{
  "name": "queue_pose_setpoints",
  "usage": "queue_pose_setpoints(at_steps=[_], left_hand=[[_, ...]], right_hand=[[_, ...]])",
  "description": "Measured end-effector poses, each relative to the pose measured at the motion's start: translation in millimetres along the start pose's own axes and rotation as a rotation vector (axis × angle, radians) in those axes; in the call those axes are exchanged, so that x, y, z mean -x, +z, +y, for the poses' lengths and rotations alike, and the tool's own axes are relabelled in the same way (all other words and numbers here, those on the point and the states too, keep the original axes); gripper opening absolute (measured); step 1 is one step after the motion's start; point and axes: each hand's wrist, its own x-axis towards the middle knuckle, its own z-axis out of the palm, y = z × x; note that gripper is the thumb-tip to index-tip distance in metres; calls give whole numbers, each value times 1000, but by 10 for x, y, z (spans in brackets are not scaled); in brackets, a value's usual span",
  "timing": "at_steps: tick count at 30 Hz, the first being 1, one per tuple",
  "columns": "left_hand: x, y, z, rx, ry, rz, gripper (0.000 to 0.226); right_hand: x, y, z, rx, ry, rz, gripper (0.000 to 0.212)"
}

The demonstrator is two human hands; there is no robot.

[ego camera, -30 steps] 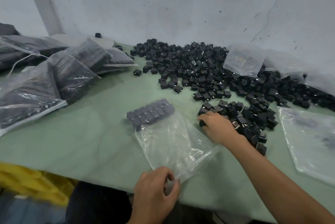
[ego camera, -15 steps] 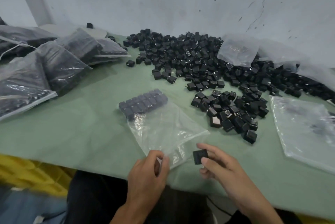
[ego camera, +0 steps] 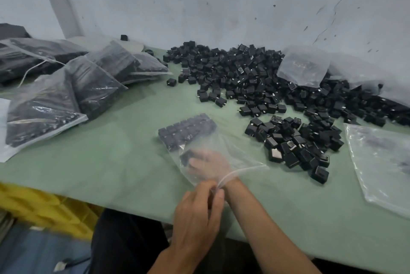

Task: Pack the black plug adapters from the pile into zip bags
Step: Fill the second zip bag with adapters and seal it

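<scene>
The left hand (ego camera: 197,211) pinches the near lip of the open zip bag (ego camera: 235,156) between thumb and fingertips, holding the mouth up off the table (ego camera: 106,162). The right hand (ego camera: 209,164), which half a second ago was outside the mouth pinching a single adapter, is now in the bag up to the wrist. A dark adapter (ego camera: 186,156) sits at its fingertips. The film blurs them too much to tell whether they grip it or have let it go.

The piece has gone from the heap into the bag and lies just short of the packed rows (ego camera: 187,128) lined up against the bag's far end. Only seating it beside them appears to remain for this piece.

To the right, a loose cluster (ego camera: 295,145) lies near the bag, within easy reach, and the main pile (ego camera: 239,76) spreads along the wall behind it. Most of the stock looks unpacked. Filled bags (ego camera: 95,85) are heaped at the left, well apart, and spare empty bags (ego camera: 381,162) lie flat at the right.

The likeliest snags are the slack plastic sagging over the working hand and the risk of knocking the neat rows askew.
</scene>
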Motion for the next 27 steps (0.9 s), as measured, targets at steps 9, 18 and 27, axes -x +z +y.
queue_pose_setpoints(at_steps=[9, 18, 27], left_hand=[[-38, -40, -2, 9, 24, -51, 16], [-41, -27, -11, -37, 105, -62, 8], [-348, -352, -563, -38, -76, -70, 16]], right_hand=[[-274, 49, 5, 222, -195, 27, 29], [-431, 183, 156, 352, -186, 97, 34], [-417, 255, 370, 261, -262, 197, 19]])
